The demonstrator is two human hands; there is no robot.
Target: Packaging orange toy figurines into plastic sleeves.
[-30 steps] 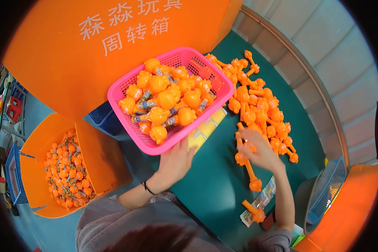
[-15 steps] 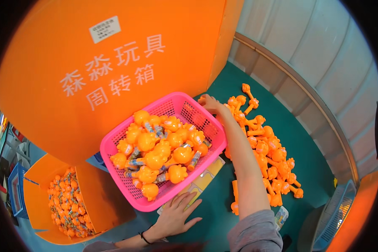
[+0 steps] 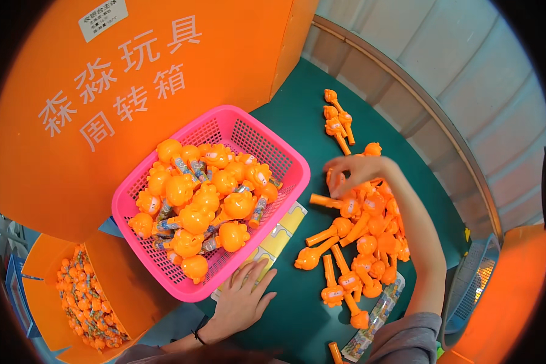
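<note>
Left hand point(image 3: 241, 305) spread beside pink basket rim point(image 3: 301, 171), right hand point(image 3: 359, 170) curled over orange toys point(image 3: 366, 244) — grip unclear, green tabletop point(image 3: 292, 297) between.

A pale wall of ribbed panels point(image 3: 461, 79) fills one to two o'clock, with a brown rail point(image 3: 420, 92) bowing from half past twelve to past three. Below the rail runs a duller grey-brown band point(image 3: 394, 103). A deep green bench point(image 3: 300, 127) spreads from one o'clock to six. Bluish floor point(image 3: 170, 323) shows at seven. Light falls fairly evenly.
</note>
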